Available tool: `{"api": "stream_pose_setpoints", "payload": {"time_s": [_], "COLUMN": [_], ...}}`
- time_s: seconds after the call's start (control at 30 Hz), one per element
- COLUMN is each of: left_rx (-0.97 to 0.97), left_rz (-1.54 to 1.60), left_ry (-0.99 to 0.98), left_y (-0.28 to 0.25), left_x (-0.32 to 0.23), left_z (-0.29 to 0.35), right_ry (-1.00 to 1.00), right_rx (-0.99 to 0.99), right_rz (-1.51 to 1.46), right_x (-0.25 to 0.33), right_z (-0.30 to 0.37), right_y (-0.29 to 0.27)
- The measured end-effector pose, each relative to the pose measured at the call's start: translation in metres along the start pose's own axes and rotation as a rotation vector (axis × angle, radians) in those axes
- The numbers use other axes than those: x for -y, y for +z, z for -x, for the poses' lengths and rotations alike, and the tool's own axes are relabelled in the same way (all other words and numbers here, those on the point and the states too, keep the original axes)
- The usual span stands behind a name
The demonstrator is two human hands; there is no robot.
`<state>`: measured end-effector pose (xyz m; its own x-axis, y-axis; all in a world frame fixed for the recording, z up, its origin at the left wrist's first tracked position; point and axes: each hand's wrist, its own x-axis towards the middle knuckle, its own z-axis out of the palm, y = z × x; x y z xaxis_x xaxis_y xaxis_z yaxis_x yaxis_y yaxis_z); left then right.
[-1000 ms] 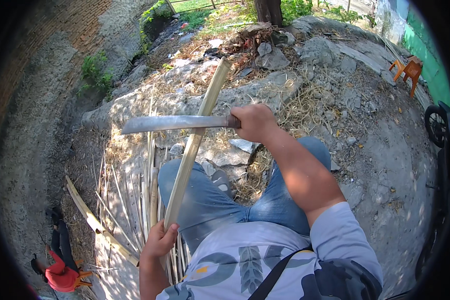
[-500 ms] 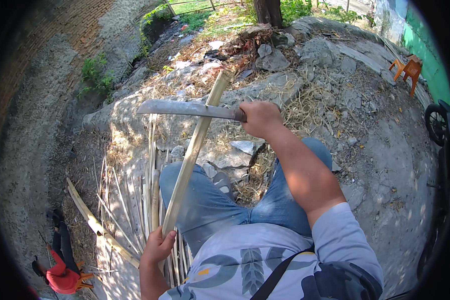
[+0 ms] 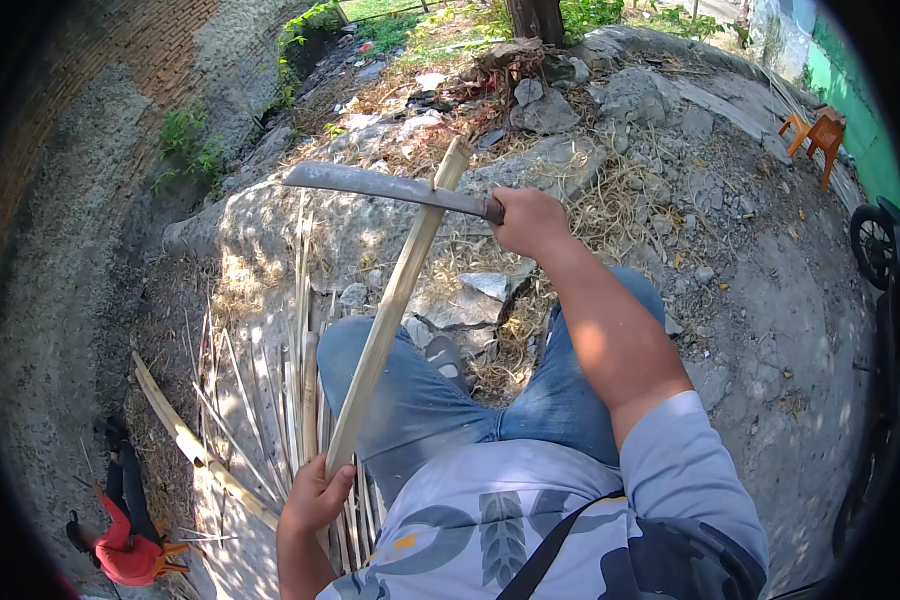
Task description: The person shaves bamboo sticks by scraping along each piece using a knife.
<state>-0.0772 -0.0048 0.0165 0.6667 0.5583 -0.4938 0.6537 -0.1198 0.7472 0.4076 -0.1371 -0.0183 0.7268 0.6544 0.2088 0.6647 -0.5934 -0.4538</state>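
A long pale bamboo strip [image 3: 388,325] slants up and away over my left thigh. My left hand [image 3: 317,494] is closed round its near end. In my right hand [image 3: 532,222] is the handle of a machete [image 3: 370,182], gripped in a fist. Its broad grey blade points left and lies across the strip a little below the far end, touching it. Whether the edge has bitten into the strip, I cannot tell. Beside my left leg lie several thin bamboo strips [image 3: 295,390] on the ground.
A longer split bamboo piece [image 3: 205,455] lies farther left. Another person [image 3: 128,545] in red sits at the lower left. Ahead are rocks [image 3: 545,110], a tree trunk [image 3: 536,22] and shavings [image 3: 620,205]. To the right stand an orange chair [image 3: 822,140] and a motorcycle wheel [image 3: 873,247].
My right hand and the machete have shifted slightly right, and the blade now tilts down toward its handle. The strip's far end has moved a little right. My left hand keeps its hold.
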Motion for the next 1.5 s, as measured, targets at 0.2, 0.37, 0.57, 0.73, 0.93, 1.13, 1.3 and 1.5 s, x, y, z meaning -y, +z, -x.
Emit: {"api": "stream_pose_setpoints", "payload": {"time_s": [0.2, 0.37, 0.57, 0.73, 0.93, 1.13, 1.3, 1.5], "left_rx": [-0.050, -0.029, 0.012, -0.071, -0.122, -0.072, 0.033, 0.091], "left_rz": [-0.031, 0.014, 0.012, 0.011, 0.268, 0.212, 0.292, 0.346], "left_ry": [-0.061, -0.028, 0.048, 0.001, 0.039, 0.121, 0.164, 0.173], "left_y": [0.002, 0.016, -0.004, -0.024, -0.017, 0.003, 0.023, 0.043], "left_x": [0.015, 0.016, 0.028, 0.034, 0.026, 0.009, -0.028, -0.068], "left_z": [-0.001, -0.012, 0.005, 0.041, 0.019, -0.017, -0.051, -0.079], "right_ry": [-0.121, -0.545, -0.322, 0.633, 0.751, 0.353, -0.101, -0.640], "right_rx": [-0.043, 0.004, -0.149, -0.166, -0.282, -0.406, -0.430, -0.332], "right_rz": [0.055, -0.042, 0.075, -0.292, -0.913, -0.530, -0.442, -0.156], "right_x": [0.010, 0.034, 0.002, -0.051, -0.050, -0.023, 0.001, 0.040], "right_z": [0.008, 0.021, 0.005, -0.027, -0.029, -0.014, 0.006, 0.022], "right_y": [0.002, 0.020, 0.011, 0.023, 0.031, 0.009, 0.003, 0.012]}}
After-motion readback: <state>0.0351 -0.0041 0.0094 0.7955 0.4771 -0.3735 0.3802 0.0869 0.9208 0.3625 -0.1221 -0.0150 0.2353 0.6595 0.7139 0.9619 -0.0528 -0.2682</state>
